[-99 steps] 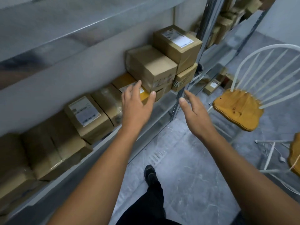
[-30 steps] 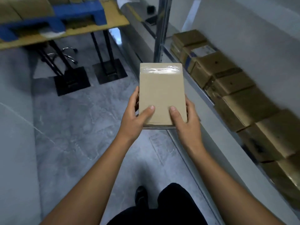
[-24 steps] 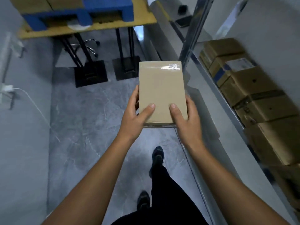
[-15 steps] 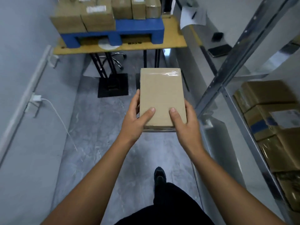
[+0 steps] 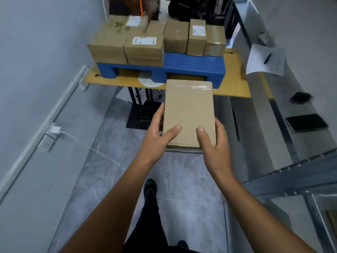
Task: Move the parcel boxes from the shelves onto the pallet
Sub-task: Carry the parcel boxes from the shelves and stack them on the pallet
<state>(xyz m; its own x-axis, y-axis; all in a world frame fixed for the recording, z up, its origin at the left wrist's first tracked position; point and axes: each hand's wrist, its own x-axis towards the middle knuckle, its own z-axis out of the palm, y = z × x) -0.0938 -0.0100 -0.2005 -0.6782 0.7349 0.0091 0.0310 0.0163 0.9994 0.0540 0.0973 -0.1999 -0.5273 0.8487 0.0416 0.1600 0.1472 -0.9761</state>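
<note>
While both hands carried it, the box (image 5: 188, 114) hung flat above the floor (image 5: 113, 143), well short of the pallet (image 5: 193, 64), its taped far end overlapping the near edge of the table (image 5: 235, 88) in the view. The left hand (image 5: 155, 137) gripped the box's left edge, thumb laid on top; the right hand (image 5: 213, 145) gripped the right edge likewise. Ahead, the blue pallet sat on the table, bearing a row of brown parcels (image 5: 109, 44) (some showed white labels). On the right, a grey shelf (image 5: 284, 99) carried a phone (image 5: 307, 122) and a paper (image 5: 266, 61) with a pen. A charger (image 5: 55, 129) sat plugged at the left wall.
</note>
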